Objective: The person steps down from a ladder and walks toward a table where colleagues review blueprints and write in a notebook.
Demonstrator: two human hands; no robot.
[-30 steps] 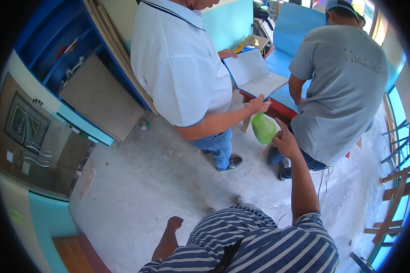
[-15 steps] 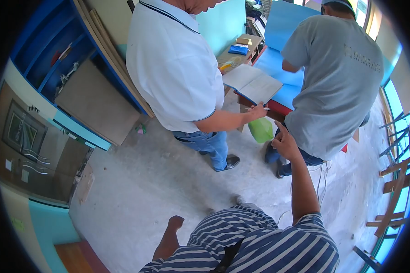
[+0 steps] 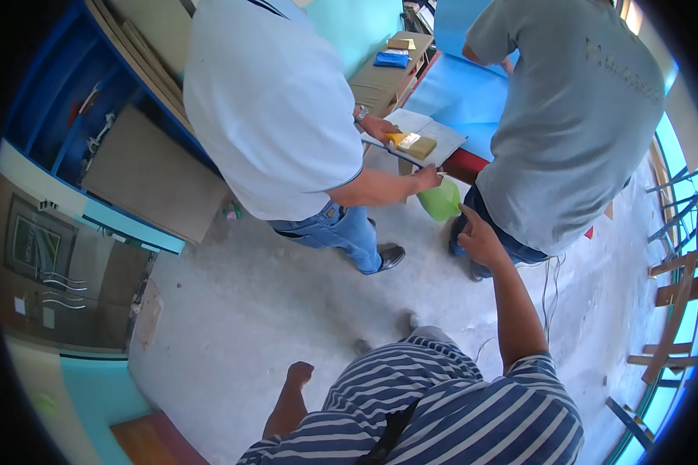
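Observation:
My right hand (image 3: 482, 239) is raised in front of me, index finger stretched out and the other fingers curled, with nothing in it. Its fingertip points toward a light green object (image 3: 440, 201), possibly a bag or container; whether they touch I cannot tell. My left hand (image 3: 299, 374) hangs low by my side in a loose fist, with nothing visible in it. Ahead, a person in a white shirt (image 3: 271, 101) holds an open notebook (image 3: 411, 122), a paintbrush (image 3: 414, 145) with a yellow handle over its pages, and what looks like a pen (image 3: 441, 173).
Close on the right, a person in a grey shirt (image 3: 574, 132) leans over a blue sheet (image 3: 457, 97). Cables (image 3: 552, 298) trail on the concrete floor (image 3: 233, 333). Blue shelving (image 3: 54, 116) stands left, wooden pieces (image 3: 675, 310) right, and a brown table (image 3: 380, 77) behind the notebook.
The paintbrush now shows plainly over the notebook, in the white-shirted person's hand. That person and the notebook appear further left and higher. My right hand still points; my left stays low.

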